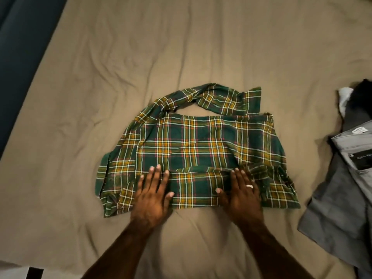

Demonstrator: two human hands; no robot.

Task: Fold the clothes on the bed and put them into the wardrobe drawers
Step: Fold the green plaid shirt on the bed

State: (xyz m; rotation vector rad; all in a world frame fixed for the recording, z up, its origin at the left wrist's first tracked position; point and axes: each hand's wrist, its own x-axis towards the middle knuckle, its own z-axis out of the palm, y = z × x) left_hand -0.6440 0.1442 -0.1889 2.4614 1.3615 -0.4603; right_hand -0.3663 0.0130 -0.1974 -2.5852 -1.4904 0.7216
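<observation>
A green and yellow plaid shirt (193, 146) lies partly folded in the middle of the bed, one sleeve looping across its far side. My left hand (152, 195) presses flat on the shirt's near edge, fingers straight and spread. My right hand (240, 193), with a ring on one finger, lies flat on the near edge too, about a hand's width to the right. Between the two hands a narrow strip of the shirt is folded over.
The tan bed sheet (141, 57) is wrinkled and stretches far beyond the shirt. At the right edge lie grey trousers (342, 200) with a dark label, and a dark garment (360, 101) with a bit of white cloth behind them. A dark blue surface (22, 37) borders the bed on the left.
</observation>
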